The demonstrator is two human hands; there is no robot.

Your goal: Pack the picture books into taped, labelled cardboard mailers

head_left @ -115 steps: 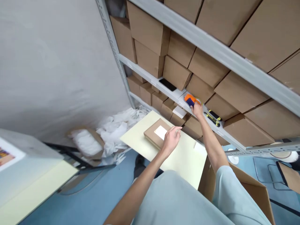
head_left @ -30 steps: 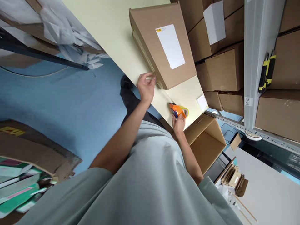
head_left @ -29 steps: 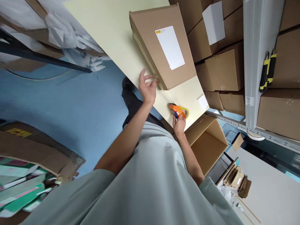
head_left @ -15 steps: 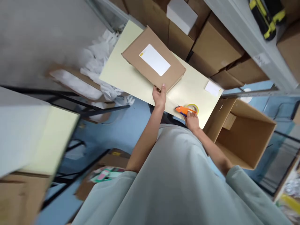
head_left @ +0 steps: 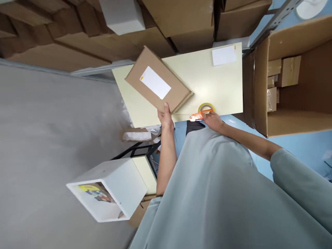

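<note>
Both hands (head_left: pixel 166 118) forward, left thumb (head_left: pixel 166 107) atop carton (head_left: pixel 166 76)

A flat box lies in our left hand (head_left: pixel 166 117) over the left part of the table (head_left: pixel 223 83), a label (head_left: pixel 155 82) on its upper face. Just right of the flat box (head_left: pixel 162 71), at the near edge, our right hand (head_left: pixel 213 121) has the tape dispenser (head_left: pixel 201 115). A paper slip (head_left: pixel 224 55) rests in the far right corner. Shelved cartons (head_left: pixel 192 17) line the far side; right of the table, an open carton (head_left: pixel 298 122) contains small boxes (head_left: pixel 290 71). To our left, before the wall (head_left: pixel 46 138), a case (head_left: pixel 124 186) stands on a second tabletop (head_left: pixel 145 173).
</note>
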